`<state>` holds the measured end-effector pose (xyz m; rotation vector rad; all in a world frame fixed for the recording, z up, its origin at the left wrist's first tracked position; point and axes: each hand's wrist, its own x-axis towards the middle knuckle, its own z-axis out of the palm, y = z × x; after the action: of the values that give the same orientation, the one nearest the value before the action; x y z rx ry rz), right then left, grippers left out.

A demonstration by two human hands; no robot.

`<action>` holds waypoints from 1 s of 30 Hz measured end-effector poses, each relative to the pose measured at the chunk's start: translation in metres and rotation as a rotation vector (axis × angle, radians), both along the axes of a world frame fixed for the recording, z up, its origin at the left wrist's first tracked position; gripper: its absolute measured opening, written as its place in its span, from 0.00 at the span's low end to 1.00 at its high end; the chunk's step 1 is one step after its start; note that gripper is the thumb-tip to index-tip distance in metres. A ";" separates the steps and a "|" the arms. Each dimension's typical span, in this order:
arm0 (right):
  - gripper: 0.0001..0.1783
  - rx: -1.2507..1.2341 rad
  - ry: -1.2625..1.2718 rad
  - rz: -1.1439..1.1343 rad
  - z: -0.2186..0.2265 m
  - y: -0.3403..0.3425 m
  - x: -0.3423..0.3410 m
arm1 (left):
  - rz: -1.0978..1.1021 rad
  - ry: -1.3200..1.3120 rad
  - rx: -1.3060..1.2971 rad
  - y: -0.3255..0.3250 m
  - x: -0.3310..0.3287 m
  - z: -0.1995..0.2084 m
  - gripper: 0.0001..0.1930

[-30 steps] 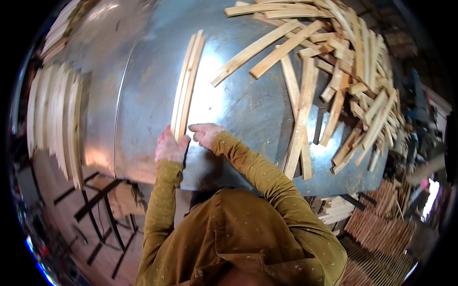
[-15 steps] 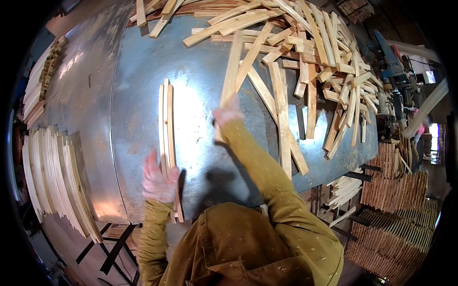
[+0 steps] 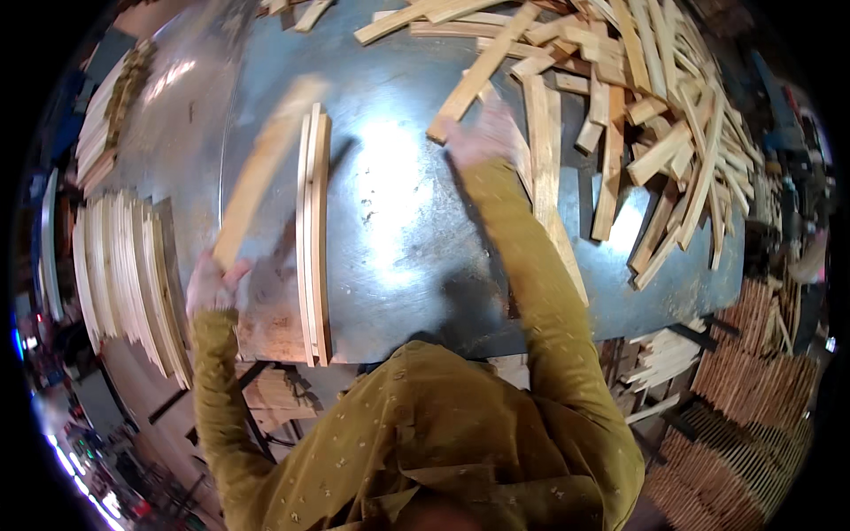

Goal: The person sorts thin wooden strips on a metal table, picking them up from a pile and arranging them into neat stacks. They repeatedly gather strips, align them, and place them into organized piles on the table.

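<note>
On the left, my left hand (image 3: 215, 281) is closed around the lower end of a long wooden slat (image 3: 266, 164), which tilts up and away over the metal tabletop and is slightly blurred. Several slats (image 3: 312, 234) stand side by side in a narrow row just right of it, not touched by either hand. My right hand (image 3: 485, 140) is at the near edge of the loose pile, beside the lower end of a slanting slat (image 3: 485, 73) and over other slats. Motion smears its fingers, so whether it grips one cannot be told.
A jumbled pile of slats (image 3: 611, 62) spreads over the far right of the metal table (image 3: 398, 301). Neat stacks of pale slats (image 3: 124, 265) stand at the left. More stacked wood (image 3: 753, 380) is at the lower right, past the table edge.
A slat that was in my right hand is now apparently in my left, which has moved left off the row. My right hand has gone right to the pile. The view has shifted.
</note>
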<state>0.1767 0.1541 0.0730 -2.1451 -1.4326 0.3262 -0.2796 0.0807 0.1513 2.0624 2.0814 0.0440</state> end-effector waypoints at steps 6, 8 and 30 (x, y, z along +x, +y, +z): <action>0.47 -0.398 0.030 -0.185 -0.052 0.027 -0.066 | 0.477 0.192 -0.015 -0.051 -0.088 -0.145 0.29; 0.41 -0.383 0.123 -0.267 -0.065 0.027 -0.065 | 0.448 0.193 -0.048 -0.056 -0.090 -0.164 0.32; 0.29 -0.129 0.021 0.678 -0.079 -0.236 -0.167 | 0.318 -0.137 -0.472 -0.078 0.103 -0.092 0.53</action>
<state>0.0100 -0.0821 -0.0056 -1.6721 -2.1437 0.6963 -0.1771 0.0022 0.0593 1.4105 2.0675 -0.2273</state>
